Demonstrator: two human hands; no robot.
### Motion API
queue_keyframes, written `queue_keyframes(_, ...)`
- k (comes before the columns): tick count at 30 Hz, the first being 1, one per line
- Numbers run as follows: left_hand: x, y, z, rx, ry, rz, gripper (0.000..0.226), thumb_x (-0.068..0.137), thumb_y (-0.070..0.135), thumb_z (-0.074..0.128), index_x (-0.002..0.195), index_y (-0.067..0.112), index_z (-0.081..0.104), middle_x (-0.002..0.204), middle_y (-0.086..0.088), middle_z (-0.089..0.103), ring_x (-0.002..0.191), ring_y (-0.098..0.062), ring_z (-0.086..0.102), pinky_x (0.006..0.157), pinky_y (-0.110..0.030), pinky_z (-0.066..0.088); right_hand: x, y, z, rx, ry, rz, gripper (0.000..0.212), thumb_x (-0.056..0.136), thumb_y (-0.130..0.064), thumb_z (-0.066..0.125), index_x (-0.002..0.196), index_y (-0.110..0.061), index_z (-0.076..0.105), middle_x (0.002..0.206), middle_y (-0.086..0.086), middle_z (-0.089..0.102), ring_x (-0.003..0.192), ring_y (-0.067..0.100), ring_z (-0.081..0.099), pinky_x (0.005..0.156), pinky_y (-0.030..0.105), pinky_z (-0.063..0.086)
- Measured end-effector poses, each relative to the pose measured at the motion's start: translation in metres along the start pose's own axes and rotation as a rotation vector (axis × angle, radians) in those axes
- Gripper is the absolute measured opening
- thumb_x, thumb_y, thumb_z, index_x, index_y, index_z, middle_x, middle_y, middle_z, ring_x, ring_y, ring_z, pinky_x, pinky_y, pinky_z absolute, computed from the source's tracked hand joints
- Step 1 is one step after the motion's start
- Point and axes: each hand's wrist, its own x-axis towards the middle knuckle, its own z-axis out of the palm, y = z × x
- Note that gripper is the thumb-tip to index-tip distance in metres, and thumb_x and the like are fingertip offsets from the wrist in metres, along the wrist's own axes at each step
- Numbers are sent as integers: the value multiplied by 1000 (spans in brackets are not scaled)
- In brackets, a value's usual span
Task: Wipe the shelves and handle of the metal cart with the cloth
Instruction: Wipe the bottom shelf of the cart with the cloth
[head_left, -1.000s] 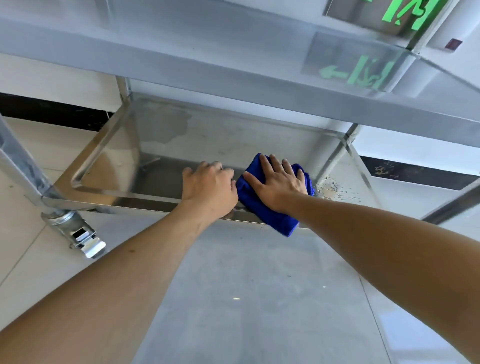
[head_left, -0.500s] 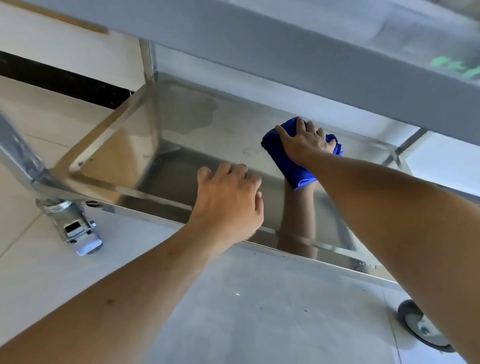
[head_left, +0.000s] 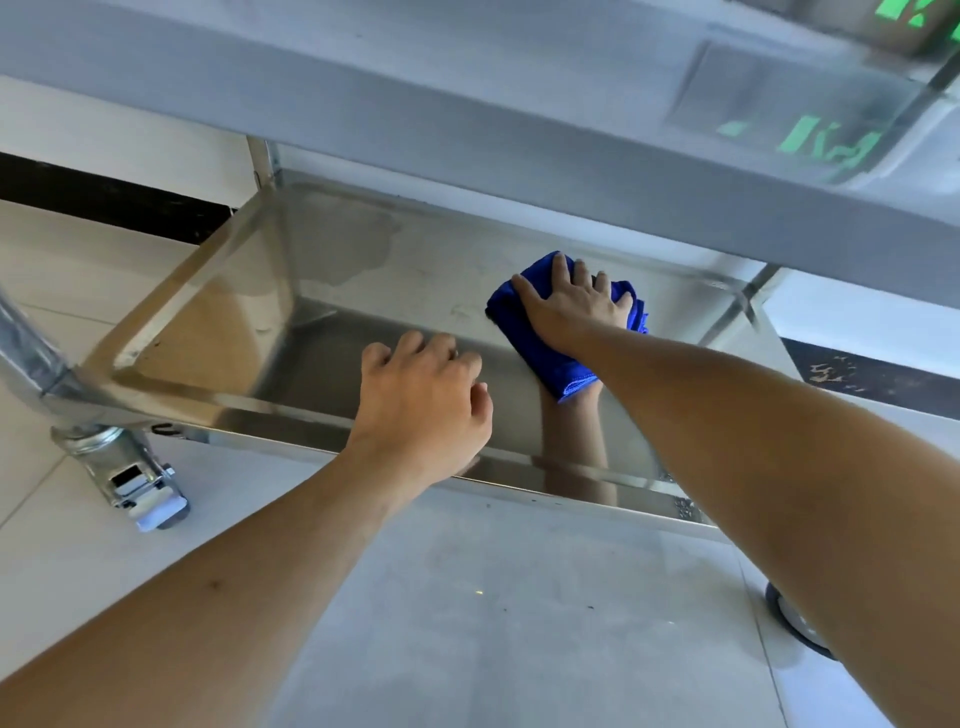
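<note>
Halfway-ish I'd guess: right hand (head_left: 571, 306) flat on the cloth (head_left: 550, 358) mid bottom shelf (head_left: 447, 275), left hand (head_left: 421, 405) loose and empty, stain (head_left: 348, 244) at the cloth's 10 o'clock unwiped.

Pale tiled floor under me, brightly and evenly lit.
I look down on glossy light-grey floor tiles (head_left: 493, 623); a black skirting band (head_left: 104, 202) runs along the foot of the cream wall (head_left: 104, 119) beyond.

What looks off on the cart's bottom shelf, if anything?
Two things. A dull, irregular blotch, like a dried water mark, sits in the far-left corner of the bottom shelf. Pale specks cling to its near rim at the right. The right hand presses the blue cloth flat right of the blotch, not on either. Nothing looks bent.
</note>
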Motion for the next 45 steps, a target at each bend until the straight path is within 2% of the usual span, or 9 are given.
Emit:
queue_keyframes(6,-1,-3,-5,-17,-27,13,35,88,43,38,94,24,67,99,3,64,92,-22,54,83,-44,44,-62,9,-1,-2,-24,-40,90,84,-82,8,157,-30,11,165,-1,17,151,31,9,118,61,5)
queue_keyframes(12,1,0,-9,28,-58,3,25,87,38,46,87,22,65,90,0,61,87,-25,54,75,-41,43,-134,28,-8,3,-56,-67,91,83,-84,6,157,-31,9,167,-2,11,151,29,7,118,60,4)
queue_keyframes(15,3,7,-13,34,-88,-48,23,85,35,48,86,20,65,89,-3,59,88,-27,55,71,-38,42,-162,50,-13,3,-76,-67,90,84,-84,8,158,-32,8,167,-4,9,152,27,4,118,58,4)
queue_keyframes(20,16,42,-17,101,-196,-220,34,86,43,47,100,16,63,104,-9,60,102,-32,55,82,-42,41,-191,92,-19,-1,-58,-28,89,84,-82,8,158,-32,7,167,-5,8,152,25,4,119,56,4)
queue_keyframes(23,14,64,-10,33,-142,-92,34,87,43,49,100,16,65,109,-9,63,103,-32,55,84,-43,42,-198,107,-18,-5,-57,-4,90,83,-82,6,158,-33,6,168,-5,7,153,25,3,120,56,2)
queue_keyframes(26,14,91,3,-132,-123,119,33,90,39,51,111,20,67,128,-5,62,115,-31,54,94,-42,43,-197,113,-18,-13,-54,-2,92,81,-83,4,159,-33,6,168,-5,7,153,25,3,120,55,2)
queue_keyframes(29,16,115,18,-215,-197,159,33,95,33,44,118,21,65,136,-2,58,126,-24,50,104,-43,38,-188,119,-16,-19,-32,18,94,79,-84,1,158,-33,7,168,-5,9,153,24,5,120,55,3)
queue_keyframes(37,17,120,25,-123,-142,171,34,94,43,43,98,19,67,110,-1,65,101,-26,58,86,-42,42,-117,147,-18,-17,-44,172,95,79,-86,6,158,-33,7,167,-5,10,153,27,6,119,58,1)
queue_keyframes(45,13,123,23,-100,-112,168,39,92,49,42,88,19,65,100,0,65,92,-25,57,86,-42,42,-40,174,-18,-25,34,239,96,75,-85,6,154,-33,22,161,-2,27,147,28,21,113,59,11)
